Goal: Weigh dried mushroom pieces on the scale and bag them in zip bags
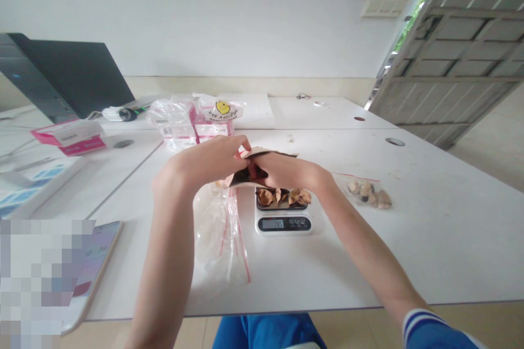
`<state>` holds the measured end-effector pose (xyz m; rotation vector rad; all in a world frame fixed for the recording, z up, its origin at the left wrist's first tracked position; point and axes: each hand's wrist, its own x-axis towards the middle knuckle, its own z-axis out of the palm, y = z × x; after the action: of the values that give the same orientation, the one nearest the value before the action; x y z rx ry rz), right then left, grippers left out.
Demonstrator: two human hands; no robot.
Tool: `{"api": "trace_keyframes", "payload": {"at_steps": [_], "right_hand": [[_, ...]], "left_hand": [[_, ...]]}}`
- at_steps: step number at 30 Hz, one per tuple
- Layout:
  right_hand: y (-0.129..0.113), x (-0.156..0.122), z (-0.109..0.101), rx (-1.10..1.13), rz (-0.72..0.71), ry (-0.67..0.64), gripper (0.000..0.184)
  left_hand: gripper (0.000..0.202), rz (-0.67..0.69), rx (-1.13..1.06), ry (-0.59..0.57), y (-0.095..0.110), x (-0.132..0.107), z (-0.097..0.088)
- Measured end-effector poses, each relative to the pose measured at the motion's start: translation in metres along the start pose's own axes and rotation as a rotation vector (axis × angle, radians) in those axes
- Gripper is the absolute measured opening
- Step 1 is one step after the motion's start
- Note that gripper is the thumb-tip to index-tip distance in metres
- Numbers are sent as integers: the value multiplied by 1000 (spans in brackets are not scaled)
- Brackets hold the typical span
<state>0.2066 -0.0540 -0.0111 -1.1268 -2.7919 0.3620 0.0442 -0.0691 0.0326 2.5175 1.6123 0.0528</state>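
Left hand point(207, 161) & right hand point(282, 170) both grip a flat dark-lined cream pouch point(244, 175) — a slip could knock tan dried chunks point(283, 197) off the white digital scale point(283, 223).

"HAVE A NICE DAY" is roughly read under a yellow chick on the white sticker point(222, 110) of a plastic bag point(172, 114). Digits are lit on the digital kitchen scale point(283, 223), too small to be read. The label on the pink box point(67, 139) is illegible.
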Motion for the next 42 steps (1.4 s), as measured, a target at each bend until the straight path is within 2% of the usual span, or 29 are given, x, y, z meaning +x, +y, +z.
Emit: {"api": "trace_keyframes", "payload": {"at_steps": [3, 9, 12, 15, 17, 19, 22, 26, 30, 33, 36, 42], "right_hand": [[2, -10, -7, 77, -5, 116, 9], [-10, -28, -31, 107, -79, 253, 13], [-7, -37, -43, 180, 3, 375, 7], [16, -47, -51, 246, 115, 428, 22], [40, -51, -51, 240, 184, 368, 23], [64, -50, -47, 196, 274, 235, 20], [88, -38, -36, 183, 330, 85, 16], [86, -14, -18, 141, 315, -27, 15], [74, 1, -8, 45, 321, -126, 19], [75, 2, -6, 2, 392, -188, 21], [84, -3, -7, 0, 433, -192, 21], [92, -12, -12, 84, 350, -149, 19]], "left_hand": [[37, -19, 0, 34, 0, -1, -3], [38, -47, 41, 107, -1, -2, -10], [37, -66, 85, 178, -9, 3, -9], [38, -109, 117, 259, -20, 11, -7], [40, -156, 130, 290, -28, 17, -5], [41, -175, 146, 294, -34, 22, -3], [40, -73, 243, 278, -43, 29, 0], [45, 57, 361, 250, -50, 32, 3], [46, 72, 363, 206, -52, 32, 3], [47, 53, 342, 202, -52, 31, 3], [47, 11, 298, 190, -48, 30, 1], [47, -11, 248, 185, -36, 25, -3]]}}
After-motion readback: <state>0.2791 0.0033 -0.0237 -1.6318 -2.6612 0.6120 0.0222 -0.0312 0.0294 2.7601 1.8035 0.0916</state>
